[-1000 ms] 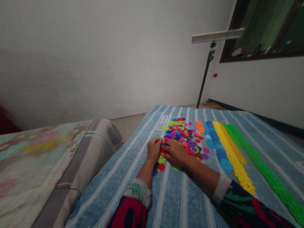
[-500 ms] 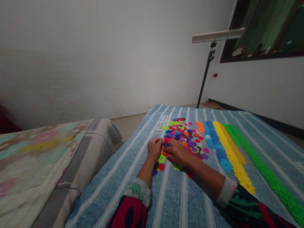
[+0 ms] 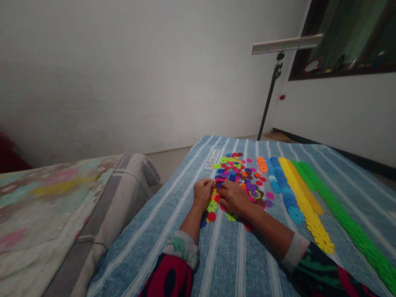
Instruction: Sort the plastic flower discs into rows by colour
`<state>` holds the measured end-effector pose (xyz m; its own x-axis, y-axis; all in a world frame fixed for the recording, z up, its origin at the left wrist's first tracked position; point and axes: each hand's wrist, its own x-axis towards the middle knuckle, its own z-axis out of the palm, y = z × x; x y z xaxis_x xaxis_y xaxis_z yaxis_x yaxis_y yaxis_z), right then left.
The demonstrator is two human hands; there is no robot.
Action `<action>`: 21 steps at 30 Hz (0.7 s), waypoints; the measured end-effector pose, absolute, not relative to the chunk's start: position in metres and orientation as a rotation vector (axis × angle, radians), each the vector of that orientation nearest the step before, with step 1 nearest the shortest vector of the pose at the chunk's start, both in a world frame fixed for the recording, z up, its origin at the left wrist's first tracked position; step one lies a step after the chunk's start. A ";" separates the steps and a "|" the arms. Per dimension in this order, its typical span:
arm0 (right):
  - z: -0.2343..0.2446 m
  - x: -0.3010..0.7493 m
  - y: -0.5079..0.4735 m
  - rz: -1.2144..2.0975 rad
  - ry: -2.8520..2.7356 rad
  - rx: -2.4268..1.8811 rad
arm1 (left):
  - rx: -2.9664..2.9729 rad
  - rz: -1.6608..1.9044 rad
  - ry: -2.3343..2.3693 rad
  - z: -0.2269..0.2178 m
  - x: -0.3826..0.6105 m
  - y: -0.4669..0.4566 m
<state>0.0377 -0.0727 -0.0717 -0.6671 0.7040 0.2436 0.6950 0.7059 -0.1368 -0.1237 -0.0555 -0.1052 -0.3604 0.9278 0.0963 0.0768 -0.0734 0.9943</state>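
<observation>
My left hand (image 3: 202, 193) and my right hand (image 3: 232, 197) meet at the near left edge of a heap of small coloured plastic flower discs (image 3: 239, 177) on a blue striped cloth (image 3: 229, 255). Both hands have their fingers curled together at the discs between them; what they grip is hidden. To the right lie sorted rows of discs: a short orange row (image 3: 262, 164), a blue row (image 3: 283, 189), a yellow row (image 3: 305, 204) and a green row (image 3: 343, 220).
A folded pale patterned mattress (image 3: 62, 206) lies at the left beside the cloth. A black light stand (image 3: 270, 93) with a bar lamp stands at the far wall. A dark-framed window (image 3: 349, 37) is at the upper right.
Both hands stay together at the heap's edge with small finger movements. The view has shifted slightly.
</observation>
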 end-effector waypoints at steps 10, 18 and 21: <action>-0.076 0.040 -0.064 0.097 -2.518 -1.278 | 1.214 1.498 1.522 -0.105 -0.123 -0.057; -0.082 0.030 -0.060 0.095 -2.475 -1.251 | 1.328 1.434 1.484 -0.108 -0.124 -0.057; -0.084 0.031 -0.058 0.026 -2.461 -1.228 | 1.326 1.430 1.497 -0.108 -0.126 -0.055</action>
